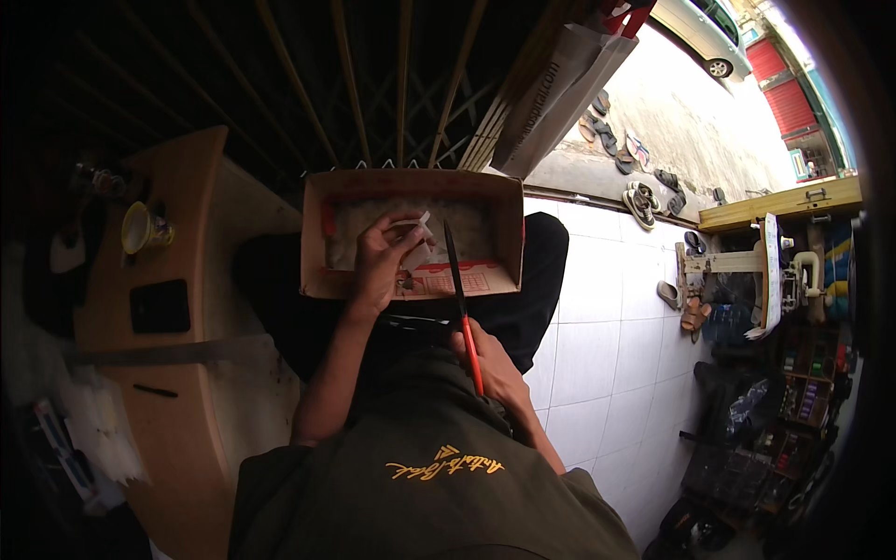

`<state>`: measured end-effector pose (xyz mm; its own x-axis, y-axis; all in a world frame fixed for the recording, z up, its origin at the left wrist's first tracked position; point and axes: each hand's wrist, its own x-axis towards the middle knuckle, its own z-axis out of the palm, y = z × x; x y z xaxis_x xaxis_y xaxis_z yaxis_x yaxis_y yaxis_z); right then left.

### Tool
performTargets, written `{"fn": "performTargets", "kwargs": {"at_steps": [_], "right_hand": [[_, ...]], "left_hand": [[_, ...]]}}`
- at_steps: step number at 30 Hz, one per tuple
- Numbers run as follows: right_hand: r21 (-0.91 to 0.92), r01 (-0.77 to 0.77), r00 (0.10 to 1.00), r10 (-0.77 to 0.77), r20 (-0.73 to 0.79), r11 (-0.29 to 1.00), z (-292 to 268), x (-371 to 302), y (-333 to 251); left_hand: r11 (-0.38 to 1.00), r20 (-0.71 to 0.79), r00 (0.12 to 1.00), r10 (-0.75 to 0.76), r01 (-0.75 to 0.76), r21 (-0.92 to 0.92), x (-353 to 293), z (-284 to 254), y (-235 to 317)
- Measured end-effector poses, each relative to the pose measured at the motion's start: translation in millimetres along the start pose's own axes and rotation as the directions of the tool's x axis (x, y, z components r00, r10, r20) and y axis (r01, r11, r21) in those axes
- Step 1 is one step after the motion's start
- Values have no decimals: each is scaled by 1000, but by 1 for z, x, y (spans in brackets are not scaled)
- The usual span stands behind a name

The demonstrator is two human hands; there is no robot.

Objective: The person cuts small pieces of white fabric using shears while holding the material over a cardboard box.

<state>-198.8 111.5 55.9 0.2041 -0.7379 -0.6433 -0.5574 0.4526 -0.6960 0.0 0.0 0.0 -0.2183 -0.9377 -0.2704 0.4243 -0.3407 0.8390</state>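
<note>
Over an open cardboard box [506,233] between my knees, my left hand [381,254] pinches a small, pale, angular piece [417,245]. Its exact kind is unclear. My right hand [493,362] is closed around the red-orange handle of a long tool with a narrow, dark, tapering blade [455,266]; whether it is a file or a knife I cannot tell. The blade points away from me across the box's near wall, just right of the pale piece and apart from it. Whitish loose material [359,233] covers the bottom of the box.
A wooden table [177,350] at left bears a yellow-rimmed cup [137,227], a black phone-like slab [160,306] and a dark pen-like stick [155,390]. A white bag [560,93] stands beyond the box. Several shoes [642,203] line the doorway; a clamped wooden stand [723,263] is at right.
</note>
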Motion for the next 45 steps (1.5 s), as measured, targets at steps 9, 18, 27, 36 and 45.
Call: {"fn": "performTargets", "kwargs": {"at_steps": [9, 18, 27, 36, 45], "right_hand": [[-10, -15, 1000, 15, -20, 1000, 1, -5, -7], [-76, 38, 999, -39, -13, 996, 1, -7, 7], [-92, 43, 999, -42, 8, 995, -5, -13, 11], [28, 85, 990, -82, -118, 996, -4, 2, -7], [68, 22, 995, -15, -95, 997, -4, 1, -17]], "left_hand": [[951, 72, 995, -67, 42, 306, -14, 3, 8], [990, -57, 997, 48, -40, 133, -6, 11, 18], [990, -93, 986, 140, -138, 32, -4, 18, 19], [995, 1, 1000, 0, 0, 95, -9, 13, 17], [996, -97, 995, -12, 20, 89, -9, 11, 20]]}}
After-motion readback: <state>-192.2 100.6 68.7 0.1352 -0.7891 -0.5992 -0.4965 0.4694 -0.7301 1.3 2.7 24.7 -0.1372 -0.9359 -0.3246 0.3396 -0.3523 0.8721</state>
